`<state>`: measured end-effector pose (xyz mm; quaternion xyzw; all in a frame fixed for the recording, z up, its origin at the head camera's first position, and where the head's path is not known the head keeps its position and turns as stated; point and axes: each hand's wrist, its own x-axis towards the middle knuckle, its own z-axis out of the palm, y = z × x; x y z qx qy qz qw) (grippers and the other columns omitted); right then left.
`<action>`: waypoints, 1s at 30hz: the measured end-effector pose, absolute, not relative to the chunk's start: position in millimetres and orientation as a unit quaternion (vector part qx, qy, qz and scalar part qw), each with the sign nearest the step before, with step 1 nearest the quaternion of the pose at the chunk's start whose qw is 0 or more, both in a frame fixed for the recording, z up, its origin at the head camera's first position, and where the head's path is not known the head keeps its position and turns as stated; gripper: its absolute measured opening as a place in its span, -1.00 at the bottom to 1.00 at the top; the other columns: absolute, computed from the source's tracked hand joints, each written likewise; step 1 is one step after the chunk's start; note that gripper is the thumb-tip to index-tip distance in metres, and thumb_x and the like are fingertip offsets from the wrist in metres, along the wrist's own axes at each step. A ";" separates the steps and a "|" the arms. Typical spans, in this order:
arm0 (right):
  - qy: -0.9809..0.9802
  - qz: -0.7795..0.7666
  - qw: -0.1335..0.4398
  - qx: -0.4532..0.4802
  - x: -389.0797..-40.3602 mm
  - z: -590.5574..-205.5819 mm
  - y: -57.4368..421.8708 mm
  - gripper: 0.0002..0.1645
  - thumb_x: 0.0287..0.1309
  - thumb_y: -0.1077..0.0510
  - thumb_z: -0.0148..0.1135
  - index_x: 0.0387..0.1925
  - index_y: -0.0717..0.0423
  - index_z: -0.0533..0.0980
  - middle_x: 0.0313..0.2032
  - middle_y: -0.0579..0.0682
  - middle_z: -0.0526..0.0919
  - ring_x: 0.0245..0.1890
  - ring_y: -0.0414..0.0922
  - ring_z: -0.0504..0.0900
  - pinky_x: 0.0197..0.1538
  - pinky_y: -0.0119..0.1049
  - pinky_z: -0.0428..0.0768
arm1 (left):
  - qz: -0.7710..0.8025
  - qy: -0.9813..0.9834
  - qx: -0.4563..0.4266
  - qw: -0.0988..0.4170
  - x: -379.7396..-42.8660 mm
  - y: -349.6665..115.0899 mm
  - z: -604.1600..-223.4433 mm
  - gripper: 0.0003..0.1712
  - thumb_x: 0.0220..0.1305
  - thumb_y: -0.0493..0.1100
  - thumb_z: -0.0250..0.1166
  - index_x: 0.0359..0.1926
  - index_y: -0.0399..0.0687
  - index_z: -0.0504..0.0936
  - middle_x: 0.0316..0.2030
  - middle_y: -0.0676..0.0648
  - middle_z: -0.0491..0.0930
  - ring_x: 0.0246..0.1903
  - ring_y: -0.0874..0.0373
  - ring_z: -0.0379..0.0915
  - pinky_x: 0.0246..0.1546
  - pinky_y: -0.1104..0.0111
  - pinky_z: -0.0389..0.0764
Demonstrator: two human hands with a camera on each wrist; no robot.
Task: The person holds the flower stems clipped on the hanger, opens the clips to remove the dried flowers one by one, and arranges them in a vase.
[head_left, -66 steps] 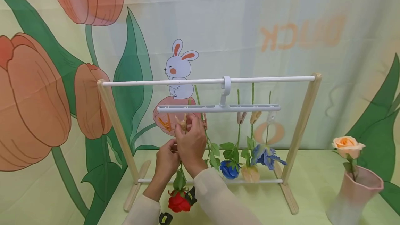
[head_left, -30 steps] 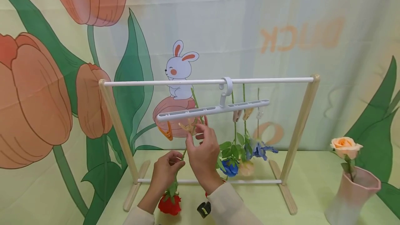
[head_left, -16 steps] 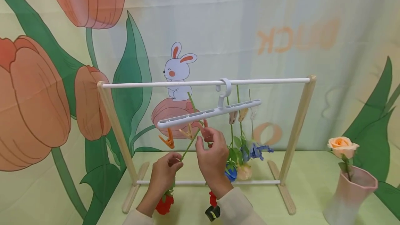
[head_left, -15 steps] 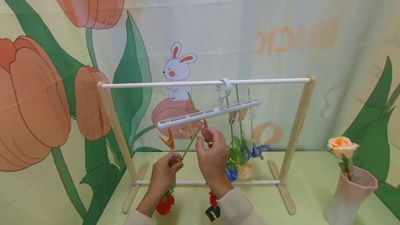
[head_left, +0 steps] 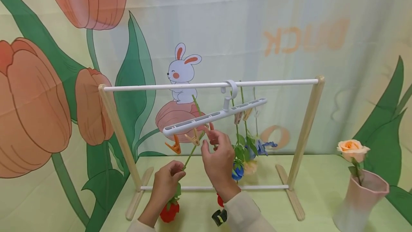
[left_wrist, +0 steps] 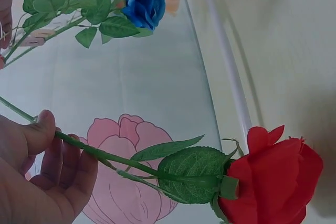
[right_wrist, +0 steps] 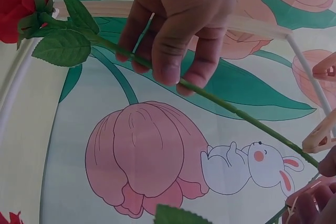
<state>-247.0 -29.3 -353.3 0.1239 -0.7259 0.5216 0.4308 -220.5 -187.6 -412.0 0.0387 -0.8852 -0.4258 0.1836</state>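
Observation:
In the head view my left hand [head_left: 167, 180] pinches the green stem of a red rose [head_left: 169, 212] hanging flower-down. The left wrist view shows this rose [left_wrist: 270, 179] large, thumb and fingertips on its stem. The stem slants up past a tan clothespin [head_left: 194, 138] to my right hand [head_left: 219, 162]. My right fingers curl at a pink clothespin [head_left: 210, 128] under the grey hanger [head_left: 206, 119], pinching it. In the right wrist view the stem's upper end reaches my right fingertips [right_wrist: 315, 203]. A second red rose [head_left: 220, 200] is mostly hidden behind the right wrist.
The hanger hooks over the white rail of a wooden rack [head_left: 305, 131]. An orange clothespin [head_left: 175, 146] hangs at its left end. Blue rose [head_left: 237, 172], cream flower [head_left: 250, 167] and blue-violet flower [head_left: 264, 147] hang on the right. A pink-white vase [head_left: 362, 199] holds a peach rose [head_left: 353, 149].
My right hand has moved right and down from the tan clothespin to the pink one. My left hand has drawn the red rose down and left. The hanger has swung, its left end lower.

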 end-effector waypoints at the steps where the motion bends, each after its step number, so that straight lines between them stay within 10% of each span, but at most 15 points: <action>1: -0.731 0.518 0.426 0.126 -247.4 -353.4 -28.7 -0.71 0.15 0.25 0.40 -0.07 0.18 0.61 -0.24 0.08 0.70 -0.31 -0.03 0.71 -0.27 -0.08 0.71 | -0.426 -0.885 0.037 0.185 -220.4 -187.9 -412.5 -0.86 0.21 -0.30 0.45 -0.26 0.01 0.69 -0.38 0.01 0.71 -0.34 0.21 0.57 -0.29 0.44 0.58; 30: -0.749 0.328 0.534 0.216 -243.1 -358.4 11.1 -0.77 -0.02 0.31 0.45 -0.24 0.12 0.67 -0.27 0.06 0.69 -0.24 0.07 0.58 -0.18 -0.07 0.52 | -0.221 -0.896 -0.091 0.373 -203.2 -165.0 -368.3 -0.84 0.17 -0.30 0.46 -0.25 0.04 0.77 -0.41 0.01 0.62 -0.35 0.14 0.55 -0.37 0.29 0.66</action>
